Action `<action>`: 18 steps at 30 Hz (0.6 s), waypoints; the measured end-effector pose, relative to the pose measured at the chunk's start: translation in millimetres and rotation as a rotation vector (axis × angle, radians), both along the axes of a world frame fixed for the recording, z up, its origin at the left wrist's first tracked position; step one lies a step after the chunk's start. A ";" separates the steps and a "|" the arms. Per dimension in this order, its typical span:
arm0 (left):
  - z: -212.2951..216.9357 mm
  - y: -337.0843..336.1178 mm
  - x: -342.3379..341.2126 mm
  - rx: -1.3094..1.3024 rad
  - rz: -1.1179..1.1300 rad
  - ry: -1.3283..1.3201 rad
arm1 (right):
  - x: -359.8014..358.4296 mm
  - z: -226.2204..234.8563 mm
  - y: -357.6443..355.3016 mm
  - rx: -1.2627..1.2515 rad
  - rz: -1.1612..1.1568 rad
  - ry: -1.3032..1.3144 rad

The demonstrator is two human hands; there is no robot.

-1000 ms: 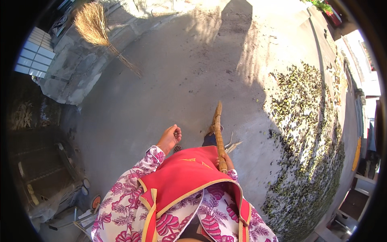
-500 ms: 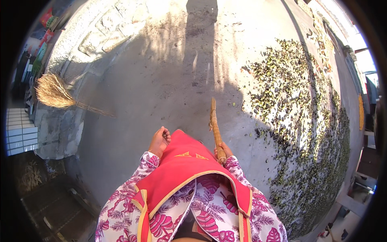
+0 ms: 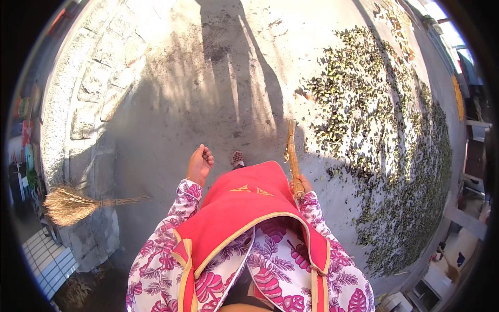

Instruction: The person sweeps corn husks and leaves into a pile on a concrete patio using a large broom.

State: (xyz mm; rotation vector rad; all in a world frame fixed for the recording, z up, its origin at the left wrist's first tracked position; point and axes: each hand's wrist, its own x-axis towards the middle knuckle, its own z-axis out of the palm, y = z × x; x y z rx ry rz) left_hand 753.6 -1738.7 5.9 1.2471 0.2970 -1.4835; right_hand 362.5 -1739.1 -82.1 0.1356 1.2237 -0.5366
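Note:
My left hand (image 3: 201, 162) hangs in front of the red apron (image 3: 234, 195), its fingers curled into a loose fist with nothing visible in them. At the apron's right side, my right hand (image 3: 305, 184) is wrapped round the thick end of a tan bundled-straw stick (image 3: 292, 153). The stick is long and narrow, with bindings along it, and it points forward over the grey ground. A straw broom (image 3: 73, 205) lies off to the left, its bristles fanned leftward and its thin handle toward me.
Dark green and blackish leafy bits (image 3: 374, 114) are spread over the concrete on the right. A stone-block wall base (image 3: 93, 80) runs along the left. White tiles (image 3: 49, 260) show at the lower left. One shoe (image 3: 237, 157) shows beyond the apron.
I have stepped forward and turned somewhat; the straw broom now sits lower at the left. A shoe has come into sight. My right hand still grips the stick.

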 end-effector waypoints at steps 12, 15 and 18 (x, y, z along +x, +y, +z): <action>-15.8 -273.3 -7.1 0.073 -0.084 0.062 | -30.8 -76.5 -310.1 -0.125 0.071 0.564; -4.7 -332.2 -13.4 0.119 -0.156 0.045 | -26.8 -94.0 -369.7 -0.151 0.616 0.904; 4.5 -391.7 -7.1 0.104 -0.119 0.009 | -23.9 -81.5 -399.3 -0.252 0.764 0.721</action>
